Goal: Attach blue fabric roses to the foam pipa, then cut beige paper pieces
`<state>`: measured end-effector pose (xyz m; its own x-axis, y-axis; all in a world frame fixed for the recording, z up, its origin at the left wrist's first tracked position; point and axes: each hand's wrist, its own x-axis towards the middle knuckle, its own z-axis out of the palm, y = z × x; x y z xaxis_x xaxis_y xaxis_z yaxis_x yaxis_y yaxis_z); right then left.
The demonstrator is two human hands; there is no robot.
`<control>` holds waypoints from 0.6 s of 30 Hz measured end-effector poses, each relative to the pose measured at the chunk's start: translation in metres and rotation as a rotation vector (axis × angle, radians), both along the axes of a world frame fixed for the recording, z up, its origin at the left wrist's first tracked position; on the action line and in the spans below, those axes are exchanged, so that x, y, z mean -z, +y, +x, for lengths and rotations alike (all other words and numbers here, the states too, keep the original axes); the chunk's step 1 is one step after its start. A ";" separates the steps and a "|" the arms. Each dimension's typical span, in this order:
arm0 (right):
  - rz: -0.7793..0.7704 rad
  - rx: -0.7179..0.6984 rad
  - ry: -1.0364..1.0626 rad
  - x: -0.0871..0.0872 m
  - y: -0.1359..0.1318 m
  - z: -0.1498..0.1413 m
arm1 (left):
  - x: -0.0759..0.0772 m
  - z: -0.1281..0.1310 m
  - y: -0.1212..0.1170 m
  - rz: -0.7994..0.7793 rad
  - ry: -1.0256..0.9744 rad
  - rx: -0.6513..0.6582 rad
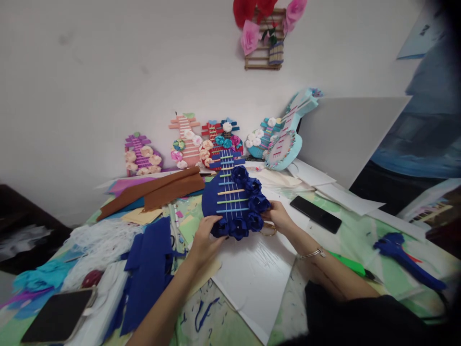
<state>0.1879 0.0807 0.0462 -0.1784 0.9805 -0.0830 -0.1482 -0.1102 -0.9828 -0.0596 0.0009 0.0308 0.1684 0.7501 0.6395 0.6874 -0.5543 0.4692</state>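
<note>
Between my hands, a dark blue craft lute (211, 198) with white strings and coloured sticks across it is held up, tilted toward me. Dark blue paper flowers (239, 228) run along its bottom and right edge. My left hand (208, 236) grips the lower left edge, fingers partly behind it. At the lower right edge, my right hand (280, 216) pinches the rim beside the flowers. Under the lute lies a white board (257, 283). A pair of scissors with a gold-coloured handle (268, 229) shows just below my right hand.
Left are blue crepe paper (147, 274), brown paper (169, 192), white yarn (97, 240) and a phone (59, 315). Right are a black phone (316, 214), a green cutter (349, 264) and a blue glue gun (406, 259). Several finished craft lutes (185, 139) lean against the wall.
</note>
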 end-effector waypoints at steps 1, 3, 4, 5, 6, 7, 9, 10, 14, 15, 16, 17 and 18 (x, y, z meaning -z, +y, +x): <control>-0.021 -0.010 -0.012 0.002 -0.003 0.002 | -0.002 0.000 -0.005 -0.028 0.010 0.012; -0.068 -0.035 -0.042 0.006 -0.008 0.007 | -0.004 0.000 -0.016 -0.105 0.037 0.035; -0.090 -0.047 -0.057 0.008 -0.011 0.009 | -0.005 0.001 -0.022 -0.156 0.053 0.049; -0.110 -0.059 -0.073 0.011 -0.013 0.011 | -0.004 0.001 -0.028 -0.204 0.067 0.063; -0.125 -0.068 -0.088 0.013 -0.016 0.013 | -0.004 0.002 -0.033 -0.245 0.076 0.079; -0.136 -0.075 -0.102 0.015 -0.017 0.015 | -0.003 0.002 -0.038 -0.275 0.083 0.099; -0.143 -0.078 -0.130 0.019 -0.019 0.017 | 0.000 0.001 -0.045 -0.299 0.082 0.154; -0.140 -0.074 -0.144 0.021 -0.020 0.017 | 0.001 0.000 -0.047 -0.295 0.077 0.182; -0.084 -0.004 -0.208 0.022 -0.021 0.018 | 0.003 -0.002 -0.050 -0.221 0.058 0.227; -0.062 0.023 -0.226 0.020 -0.023 0.020 | 0.002 -0.002 -0.050 -0.207 0.069 0.225; -0.038 0.050 -0.243 0.017 -0.025 0.023 | 0.002 -0.002 -0.050 -0.202 0.086 0.227; -0.015 0.074 -0.260 0.014 -0.029 0.027 | 0.001 -0.002 -0.050 -0.201 0.103 0.234; 0.007 0.098 -0.272 0.009 -0.034 0.034 | 0.001 -0.001 -0.050 -0.202 0.118 0.248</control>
